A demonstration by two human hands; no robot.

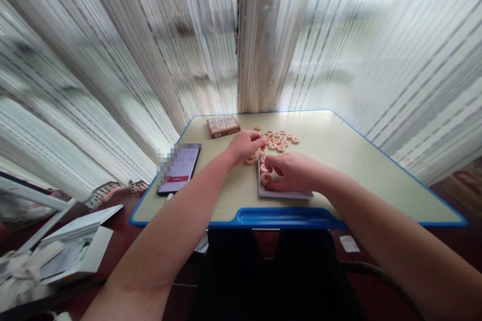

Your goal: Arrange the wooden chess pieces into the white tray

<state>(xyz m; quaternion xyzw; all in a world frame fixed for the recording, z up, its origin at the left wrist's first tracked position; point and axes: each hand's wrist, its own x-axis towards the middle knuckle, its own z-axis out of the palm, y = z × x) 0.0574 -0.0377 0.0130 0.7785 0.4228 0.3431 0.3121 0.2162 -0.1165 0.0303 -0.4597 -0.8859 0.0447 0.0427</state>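
Observation:
Several round wooden game pieces (280, 140) with red marks lie in a cluster near the far middle of a cream desk (357, 160) with a blue rim. My left hand (244, 145) reaches to the cluster's left edge, its fingers curled in a pinch on a piece. My right hand (295, 171) rests over a shallow grey tray (286, 194) nearer to me, fingers bent on the pieces (265, 172) lined up at the tray's left side.
A brown box lid (223, 126) lies at the desk's far left. A phone (179, 168) with a lit screen sits on the left edge. Sheer striped curtains hang close behind the desk. Open white boxes (71, 251) lie on the floor at lower left.

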